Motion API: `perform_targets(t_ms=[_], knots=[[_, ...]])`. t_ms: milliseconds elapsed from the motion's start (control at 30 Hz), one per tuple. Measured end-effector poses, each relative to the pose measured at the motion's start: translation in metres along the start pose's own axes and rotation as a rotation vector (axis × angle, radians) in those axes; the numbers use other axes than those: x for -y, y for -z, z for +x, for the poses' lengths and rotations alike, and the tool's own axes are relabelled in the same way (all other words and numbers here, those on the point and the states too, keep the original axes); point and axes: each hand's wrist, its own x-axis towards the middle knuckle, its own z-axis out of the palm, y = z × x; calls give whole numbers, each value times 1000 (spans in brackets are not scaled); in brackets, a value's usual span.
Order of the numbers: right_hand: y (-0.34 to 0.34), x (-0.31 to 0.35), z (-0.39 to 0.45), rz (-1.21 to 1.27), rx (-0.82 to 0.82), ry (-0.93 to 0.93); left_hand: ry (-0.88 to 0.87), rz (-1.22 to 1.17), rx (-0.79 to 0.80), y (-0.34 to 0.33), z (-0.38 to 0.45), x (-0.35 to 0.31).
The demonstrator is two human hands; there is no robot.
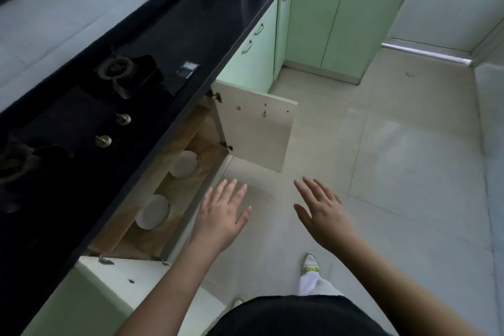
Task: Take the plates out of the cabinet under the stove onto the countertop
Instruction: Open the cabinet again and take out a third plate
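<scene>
— Below the stove (81,106), beyond the fingertips of both hands, the cabinet (174,199) stands with both doors swung wide. What is inside?

— Two white plates on its wooden floor. The near plate (153,211) lies just left of the left hand's (221,215) fingers (230,191); the far plate (185,163) sits further in, ahead of those fingers and close to the far door (256,131).

— And the hands themselves?

— Both are spread flat, fingers straight and apart, holding nothing. The right hand (324,213) hovers over the floor tiles (381,172), well to the right of the cabinet mouth.

— So which step is this?

— I judge it the very start: the cabinet is open, no plate has been lifted, and the black counter (212,22) carries none.

— What does the next move ask for?

— Probably bending low and sending the left fingers leftward under the counter edge to the near plate, slipping them beneath its rim to pinch it. The overhang hides part of each plate, so whether either is a stack I cannot tell. The lift should clear the counter lip before setting down beside the stove.
</scene>
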Motion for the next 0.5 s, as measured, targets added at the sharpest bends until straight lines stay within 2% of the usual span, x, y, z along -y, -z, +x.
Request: perform_targets(t_ms=[267, 500], knots=[[38, -67, 75, -12, 60, 215, 308, -14, -43, 25, 27, -35], [43, -24, 132, -28, 115, 496, 565, -17, -92, 24, -7, -25]])
